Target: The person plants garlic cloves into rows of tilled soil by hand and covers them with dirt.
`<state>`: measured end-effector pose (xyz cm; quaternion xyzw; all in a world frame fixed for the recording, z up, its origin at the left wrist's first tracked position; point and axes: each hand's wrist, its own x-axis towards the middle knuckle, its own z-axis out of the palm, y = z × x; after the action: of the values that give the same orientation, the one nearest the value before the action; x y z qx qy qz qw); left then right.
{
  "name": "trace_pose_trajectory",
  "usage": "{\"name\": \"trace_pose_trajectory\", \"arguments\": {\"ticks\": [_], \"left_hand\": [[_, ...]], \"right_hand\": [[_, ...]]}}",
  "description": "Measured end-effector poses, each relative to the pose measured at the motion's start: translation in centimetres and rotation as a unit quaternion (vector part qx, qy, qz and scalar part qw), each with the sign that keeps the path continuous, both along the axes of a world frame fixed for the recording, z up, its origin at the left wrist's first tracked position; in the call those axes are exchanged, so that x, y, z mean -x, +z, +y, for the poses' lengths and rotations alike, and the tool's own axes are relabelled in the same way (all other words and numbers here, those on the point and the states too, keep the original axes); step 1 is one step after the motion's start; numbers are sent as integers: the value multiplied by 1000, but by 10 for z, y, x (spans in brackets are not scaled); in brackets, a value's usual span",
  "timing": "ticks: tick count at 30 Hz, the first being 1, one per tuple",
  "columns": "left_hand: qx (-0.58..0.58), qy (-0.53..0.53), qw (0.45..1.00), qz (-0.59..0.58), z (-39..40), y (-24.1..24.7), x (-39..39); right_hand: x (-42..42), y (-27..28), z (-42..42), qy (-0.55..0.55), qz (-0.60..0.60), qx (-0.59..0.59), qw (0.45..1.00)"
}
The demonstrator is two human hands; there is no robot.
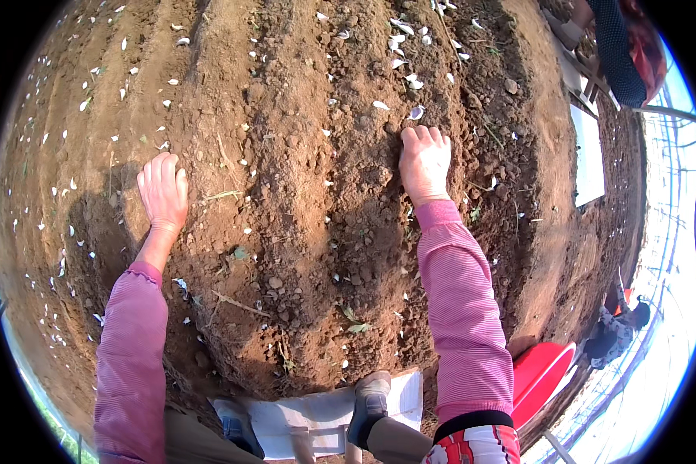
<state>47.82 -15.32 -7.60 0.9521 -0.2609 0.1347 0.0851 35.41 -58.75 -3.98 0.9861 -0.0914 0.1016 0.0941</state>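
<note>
My right hand (425, 165) is down at the loose brown soil, back of the hand up and fingers bent, the tips hidden. Just beyond its knuckles lies a pale, purplish garlic clove (416, 112), with another white garlic clove (381, 105) to its left. To the left, my left hand (165, 191) is low over a soil ridge, fingers curled down and close together. A small white clove (163, 145) lies past its fingertips. Whether either hand holds anything is hidden from view.
Planted furrows (290, 174) run away from me, dotted with cloves; a loose cluster of cloves (399, 43) lies ahead. My shoe (370, 406) rests on a white board (325, 406). A red basin (539, 380) stands at right. Two other people (617, 333) (620, 52) and a white panel (587, 156) are farther right.
</note>
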Motion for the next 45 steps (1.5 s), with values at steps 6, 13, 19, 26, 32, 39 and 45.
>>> {"name": "trace_pose_trajectory", "arguments": {"ticks": [6,13,19,26,32,39,45], "left_hand": [[2,-6,1000,-14,2,-3,2],[4,-5,1000,-6,-1,-3,2],[4,-4,1000,-9,5,-1,4],[15,-12,1000,-16,0,0,1],[7,-9,1000,-2,1,1,4],[4,-21,999,-38,8,-11,-1],[10,-24,999,-42,14,-16,-1]], "right_hand": [[-12,27,-32,33,-8,-83,996],[-51,34,-44,-14,174,13,984],[-45,37,-51,-40,-36,-281,958],[-50,2,-39,-47,28,-98,994],[-56,42,-8,11,-43,-102,994],[-47,40,24,21,-52,-165,985],[40,92,-85,-81,-66,-194,975]]}}
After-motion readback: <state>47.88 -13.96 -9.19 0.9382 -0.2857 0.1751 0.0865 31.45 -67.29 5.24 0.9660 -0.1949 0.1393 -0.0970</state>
